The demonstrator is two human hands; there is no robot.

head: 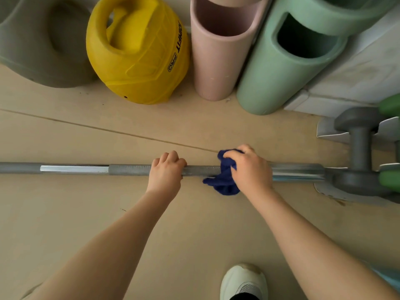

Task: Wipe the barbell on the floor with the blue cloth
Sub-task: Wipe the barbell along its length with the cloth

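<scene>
The barbell (129,169) lies flat on the tan floor (86,213), running straight across the view from the left edge to the right. Its shaft shows a rough grey section under the hands, a bright smooth band further left, and a shiny chrome sleeve to the right.

The right hand (249,169) has its grip closed over the blue cloth (224,180), fingers curled down around the bar with the cloth bunched between palm and metal. Folds of the cloth stick out above the knuckles and hang below the bar on the near side, touching the floor. Just left of this grip, the left hand (166,172) wraps the bare shaft, fingers curled over the top, with no cloth under it. A short stretch of grey bar shows between the two hands.

Right of the cloth grip, the chrome sleeve runs to a grey dumbbell (359,148) that stands across the bar's end, with green weights (390,182) beside it at the frame edge.

Beyond the hands, well apart from the bar, stand a yellow kettlebell (138,50), a grey kettlebell (39,40) to its left, a pink foam roller (214,57) and a green foam roller (281,61) further right.

On the near side of the grip, a white shoe (243,282) rests on the floor below the right forearm.
</scene>
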